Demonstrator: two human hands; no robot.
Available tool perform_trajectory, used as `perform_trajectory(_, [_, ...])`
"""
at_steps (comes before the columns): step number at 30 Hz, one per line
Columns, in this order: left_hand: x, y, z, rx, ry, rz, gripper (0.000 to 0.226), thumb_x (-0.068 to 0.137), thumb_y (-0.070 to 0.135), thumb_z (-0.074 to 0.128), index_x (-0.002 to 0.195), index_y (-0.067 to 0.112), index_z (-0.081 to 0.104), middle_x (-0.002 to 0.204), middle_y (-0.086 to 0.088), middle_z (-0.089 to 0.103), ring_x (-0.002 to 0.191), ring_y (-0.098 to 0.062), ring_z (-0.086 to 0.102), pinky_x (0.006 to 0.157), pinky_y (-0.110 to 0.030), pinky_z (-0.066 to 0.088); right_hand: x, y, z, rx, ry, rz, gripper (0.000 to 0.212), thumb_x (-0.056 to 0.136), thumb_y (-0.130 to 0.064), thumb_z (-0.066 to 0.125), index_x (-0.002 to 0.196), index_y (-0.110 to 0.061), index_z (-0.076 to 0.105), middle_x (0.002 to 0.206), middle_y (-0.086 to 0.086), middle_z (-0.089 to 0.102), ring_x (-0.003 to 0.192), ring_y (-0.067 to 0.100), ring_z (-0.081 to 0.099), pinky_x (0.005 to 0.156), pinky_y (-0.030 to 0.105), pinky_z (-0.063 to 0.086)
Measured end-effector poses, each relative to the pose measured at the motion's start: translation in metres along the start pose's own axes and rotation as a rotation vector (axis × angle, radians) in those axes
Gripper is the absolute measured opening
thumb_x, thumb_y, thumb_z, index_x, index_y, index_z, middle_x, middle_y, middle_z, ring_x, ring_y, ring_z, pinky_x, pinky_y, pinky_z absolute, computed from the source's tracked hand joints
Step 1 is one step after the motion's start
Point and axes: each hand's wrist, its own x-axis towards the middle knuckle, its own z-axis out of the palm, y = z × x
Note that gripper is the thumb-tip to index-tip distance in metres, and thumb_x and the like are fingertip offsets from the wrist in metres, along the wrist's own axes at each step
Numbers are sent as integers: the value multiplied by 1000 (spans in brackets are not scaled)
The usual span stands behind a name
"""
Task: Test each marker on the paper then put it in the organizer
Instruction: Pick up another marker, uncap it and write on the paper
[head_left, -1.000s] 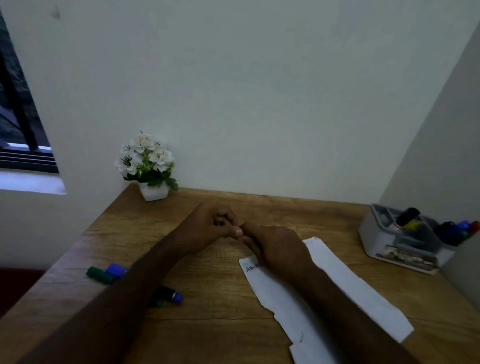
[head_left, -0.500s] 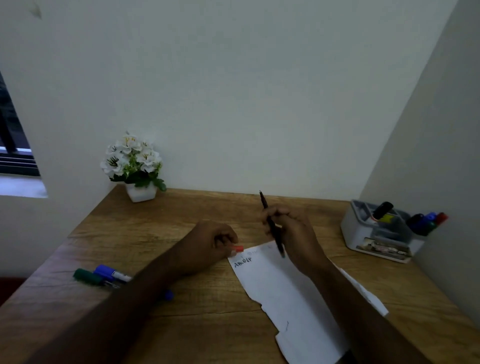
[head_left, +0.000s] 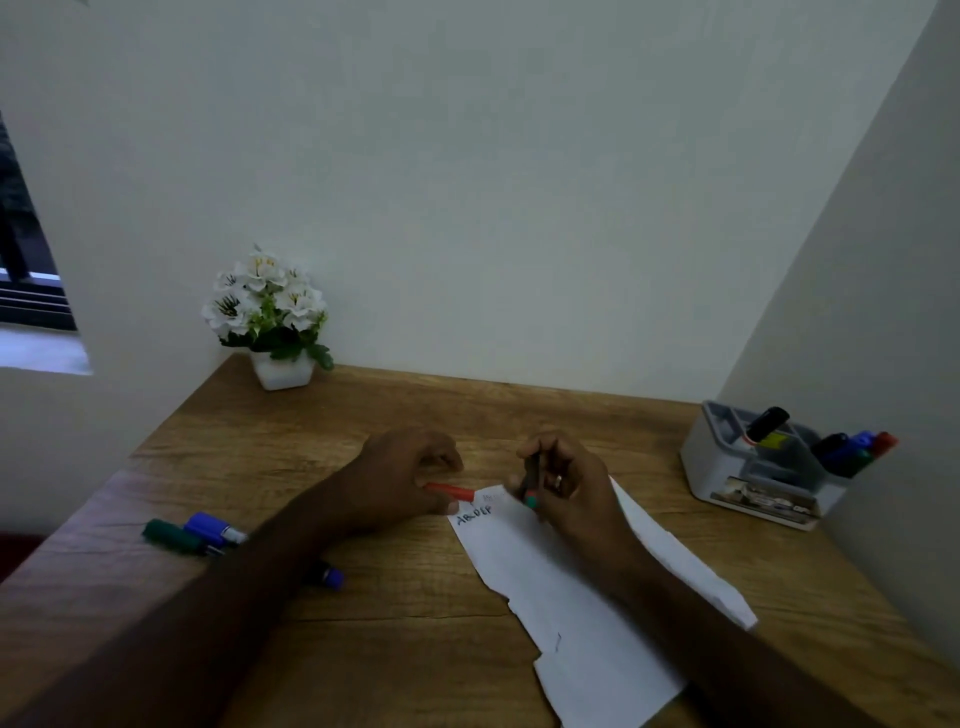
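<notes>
Dark marker (head_left: 531, 480) stands near-upright, tip down on the paper (head_left: 582, 603), right hand (head_left: 566, 488) fingers clamped around it; left hand (head_left: 405, 478) pinches a red cap (head_left: 451, 490) beside the paper's corner.

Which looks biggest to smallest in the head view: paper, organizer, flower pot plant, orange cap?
1. paper, though it lies nearest the camera.
2. organizer and flower pot plant look alike; no ranking.
3. orange cap, in the left hand.

We look from head height, forward and down across the brown wooden desk (head_left: 395, 415) toward the white far wall (head_left: 493, 182).
</notes>
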Motion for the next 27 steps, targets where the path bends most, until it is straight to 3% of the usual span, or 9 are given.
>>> perform_trajectory(1, [-1, -1, -2, -11, -1, -7, 54, 65, 60, 72, 111, 34, 63, 120, 17, 60, 111, -1, 55, 100, -35, 47, 0, -3, 3, -67, -21, -36, 6, 99, -12, 60, 93, -10, 60, 78, 5, 63, 74, 19, 62, 66, 25, 49])
perform_trajectory(5, [-2, -6, -5, -19, -54, -54, 69, 71, 50, 77, 132, 26, 53, 138, 13, 53, 132, -5, 41, 113, -37, 34, 5, -7, 15, -101, -69, -22, 45, 106, -40, 36, 86, -7, 58, 74, 9, 56, 68, 16, 53, 65, 29, 43])
perform_trajectory(8, [0, -13, -6, 7, -77, -99, 69, 70, 55, 75, 131, 30, 54, 147, 12, 43, 140, -8, 31, 116, -38, 29, 14, -1, 18, -21, -73, 26, 27, 106, -31, 41, 106, -22, 66, 93, -2, 68, 86, 7, 64, 72, 17, 46])
perform_trajectory(11, [0, -16, -6, 17, -87, -121, 67, 69, 59, 74, 129, 35, 55, 150, 11, 40, 141, -11, 30, 115, -42, 29, 20, 11, 11, -175, -106, 12, 18, 99, -20, 57, 103, -33, 69, 106, -16, 70, 104, 5, 65, 84, 16, 50])
perform_trajectory(14, [2, -20, -5, 8, -92, -118, 71, 65, 63, 73, 128, 35, 56, 150, 10, 41, 142, -11, 29, 116, -41, 28, 21, 17, 12, -215, -68, 23, 14, 88, -7, 67, 84, -19, 72, 87, -14, 70, 88, 4, 66, 73, 15, 50])
perform_trajectory(17, [2, -24, -6, -32, -100, -134, 79, 55, 73, 68, 126, 38, 57, 149, 12, 42, 142, -10, 29, 117, -42, 28, 24, 21, 17, -163, -30, -42, 9, 77, -9, 63, 70, -6, 69, 72, -8, 66, 71, 8, 63, 63, 20, 48])
perform_trajectory(20, [3, -25, -5, -33, -97, -120, 71, 63, 64, 75, 126, 37, 57, 149, 12, 42, 142, -9, 27, 117, -42, 27, 26, 27, 13, -162, -63, -106, 13, 77, -17, 63, 70, -14, 73, 70, -5, 67, 69, 16, 64, 63, 37, 52])
perform_trajectory(22, [3, -26, -4, -30, -94, -117, 68, 65, 60, 76, 127, 37, 57, 149, 12, 41, 143, -9, 26, 118, -43, 25, 27, 29, 10, -204, -101, -129, 13, 80, -23, 63, 75, -19, 75, 74, -6, 68, 72, 17, 66, 64, 38, 55])
perform_trajectory(27, [3, -24, -5, -28, -103, -137, 67, 65, 59, 77, 126, 38, 57, 150, 13, 40, 143, -9, 24, 118, -45, 24, 30, 24, 14, -100, -76, -44, 22, 72, -28, 59, 74, -9, 71, 74, 4, 70, 76, 24, 67, 73, 46, 55])
